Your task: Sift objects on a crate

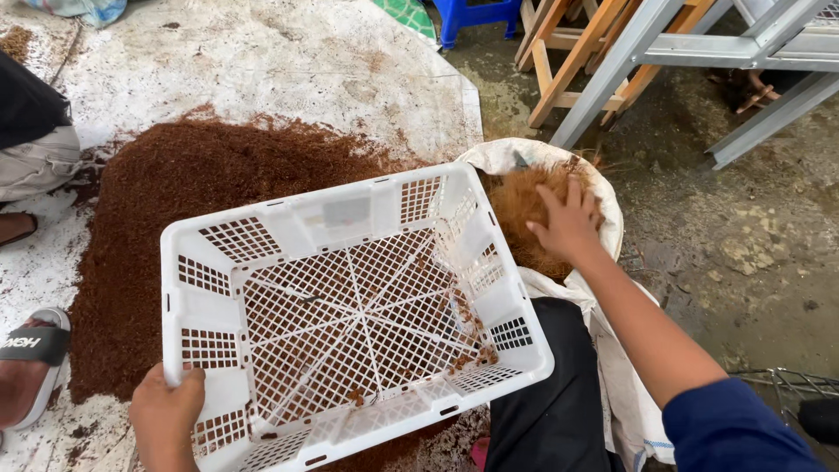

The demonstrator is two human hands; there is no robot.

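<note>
Two bare hands at work around a white rectangular plastic crate with lattice walls and floor [350, 315]. The left hand [166, 415] grips the crate's near-left corner, thumb hooked over the rim, fingers closed on the wall. The crate sits tilted, a few reddish-brown crumbs caught in its mesh floor near the right wall. Beneath and beyond the crate's left side spreads a broad heap of fine reddish-brown sifted fibre dust [192, 192] on a pale stained sheet [288, 61]. Just past the crate's far-right corner stands an open off-white woven sack [603, 205] holding a mass of coarse brown stringy fibre [524, 210]; the right hand [568, 223], fingers spread wide, presses flat onto that fibre, grasping nothing. Left of the crate, another person's foot in a grey sandal [31, 358].
</note>
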